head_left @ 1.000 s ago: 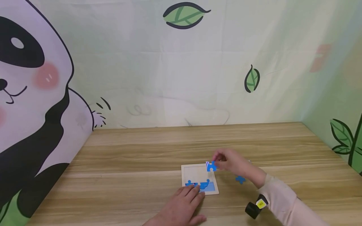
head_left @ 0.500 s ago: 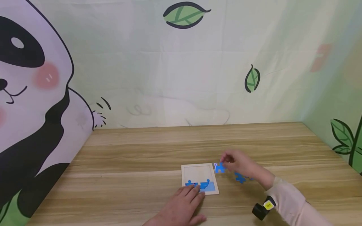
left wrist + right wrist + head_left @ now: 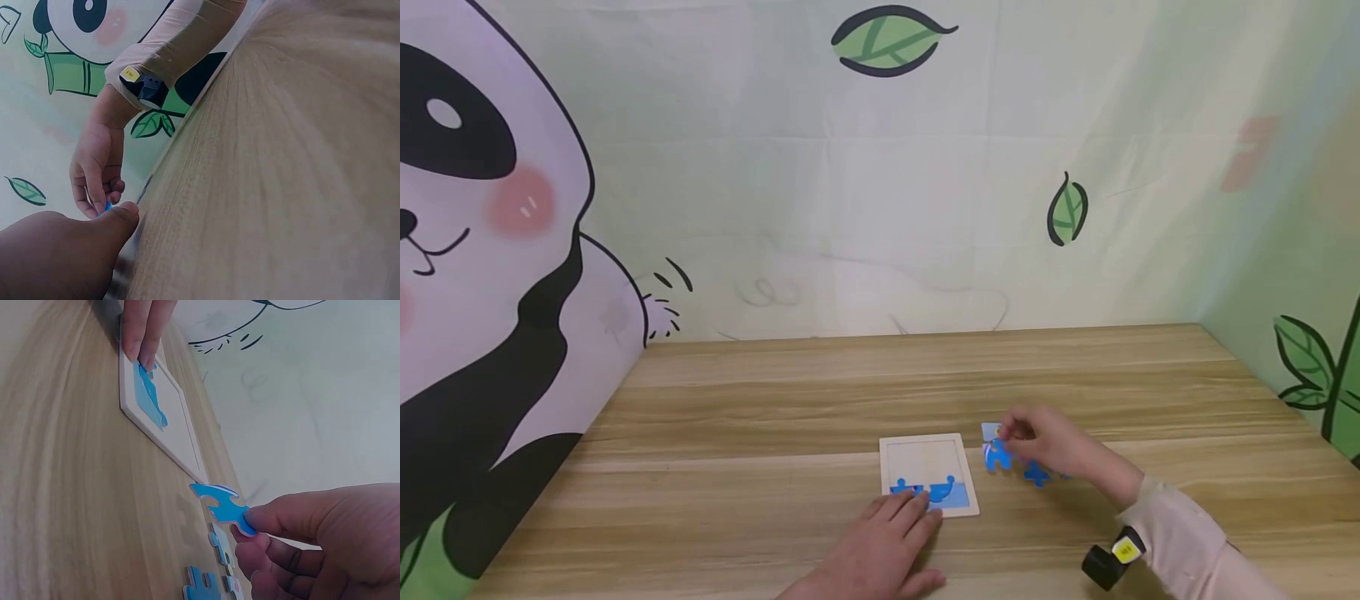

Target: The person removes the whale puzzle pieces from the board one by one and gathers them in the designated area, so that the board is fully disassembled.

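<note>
My right hand [image 3: 1045, 437] pinches a blue jigsaw piece [image 3: 226, 506] between thumb and fingers, to the right of a square wooden puzzle tray [image 3: 925, 446]. In the right wrist view the piece is held above the table. Along the tray's near side lie fitted blue pieces [image 3: 951, 493]. My left hand [image 3: 880, 542] rests with its fingers extended on the tray's near edge and those pieces, partly covering them. Close under the right hand lie loose pieces, among them a blue one [image 3: 1037, 473] and a light one [image 3: 990, 431]; the hand hides part of them.
The wooden table [image 3: 737, 417] stretches around the tray. Behind it stands a wall covering [image 3: 775, 167] printed with leaves and a panda. A black wrist camera [image 3: 1108, 562] is strapped to the right sleeve.
My right hand has moved right, away from the tray's far right corner, with the blue jigsaw piece still pinched. A light piece now shows beside it. The left hand has stayed in place.
</note>
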Available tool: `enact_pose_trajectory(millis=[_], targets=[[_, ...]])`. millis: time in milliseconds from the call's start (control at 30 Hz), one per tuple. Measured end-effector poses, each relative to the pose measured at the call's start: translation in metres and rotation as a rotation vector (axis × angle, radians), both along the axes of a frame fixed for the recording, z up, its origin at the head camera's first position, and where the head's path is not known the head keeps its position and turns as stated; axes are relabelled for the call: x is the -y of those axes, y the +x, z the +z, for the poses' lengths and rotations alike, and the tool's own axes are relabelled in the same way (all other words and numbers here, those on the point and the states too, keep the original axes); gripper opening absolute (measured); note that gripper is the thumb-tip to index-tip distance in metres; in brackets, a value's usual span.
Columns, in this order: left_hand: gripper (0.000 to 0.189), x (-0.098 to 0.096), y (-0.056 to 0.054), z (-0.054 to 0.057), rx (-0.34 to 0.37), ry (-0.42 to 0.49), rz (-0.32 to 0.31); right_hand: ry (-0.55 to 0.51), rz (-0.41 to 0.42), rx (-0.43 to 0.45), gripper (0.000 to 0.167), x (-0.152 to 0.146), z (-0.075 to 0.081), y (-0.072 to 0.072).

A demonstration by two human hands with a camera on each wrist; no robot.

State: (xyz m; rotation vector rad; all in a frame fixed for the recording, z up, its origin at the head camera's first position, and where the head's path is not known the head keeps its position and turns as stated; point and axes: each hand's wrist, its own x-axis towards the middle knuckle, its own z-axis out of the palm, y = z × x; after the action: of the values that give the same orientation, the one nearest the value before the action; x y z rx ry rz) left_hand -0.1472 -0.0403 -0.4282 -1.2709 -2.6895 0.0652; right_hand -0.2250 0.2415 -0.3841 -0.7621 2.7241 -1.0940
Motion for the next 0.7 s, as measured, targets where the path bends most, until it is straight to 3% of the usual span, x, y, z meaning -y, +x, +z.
enact_pose_trajectory(millis=[400,700], targets=[[0.064,-0.0001,0.0003,0.0015,0.021,-0.011,0.003,0.001,-0.02,0.106,0.003,-0.0023,-0.0043,0.0038],[0.064,0.0,0.0002,0.0,0.01,-0.005,0.004,0.034,-0.064,0.112,0.006,-0.0018,-0.0087,0.0037]])
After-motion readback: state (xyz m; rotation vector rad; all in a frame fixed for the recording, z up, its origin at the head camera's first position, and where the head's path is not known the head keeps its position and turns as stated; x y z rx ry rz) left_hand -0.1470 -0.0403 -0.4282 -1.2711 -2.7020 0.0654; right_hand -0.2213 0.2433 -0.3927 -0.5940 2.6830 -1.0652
